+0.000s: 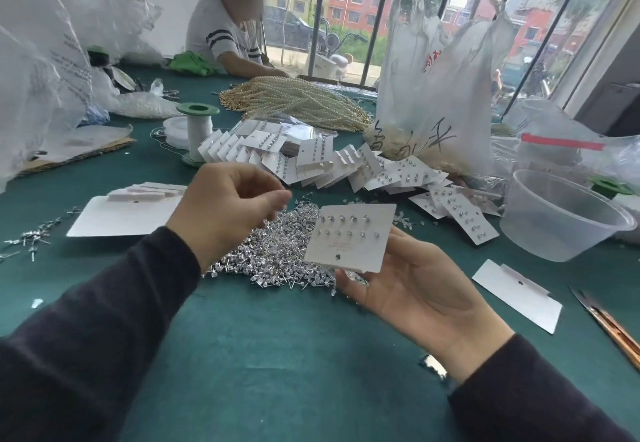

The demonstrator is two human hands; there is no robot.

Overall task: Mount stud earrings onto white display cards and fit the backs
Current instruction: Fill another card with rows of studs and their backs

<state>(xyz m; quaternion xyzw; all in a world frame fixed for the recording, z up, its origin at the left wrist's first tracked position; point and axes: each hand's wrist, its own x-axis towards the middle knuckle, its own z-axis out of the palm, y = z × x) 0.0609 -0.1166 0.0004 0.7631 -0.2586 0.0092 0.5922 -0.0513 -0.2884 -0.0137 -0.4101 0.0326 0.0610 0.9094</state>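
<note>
Gripping the card (349, 237) face-up in my right hand (408, 289) to check its rows, I hold my left hand (225, 206) over the stud pile (273, 261), fingertips pinched, contents unclear.

White display card (349, 237) with studs held in right hand (408, 289), left hand (225, 206) curled above stud pile (273, 251)

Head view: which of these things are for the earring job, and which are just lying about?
For the job:
- card with studs, held by the right hand
- stud pile
- blank cards
- finished cards

Lying about:
- pearl strands
- spool
- tub
- bag
</note>
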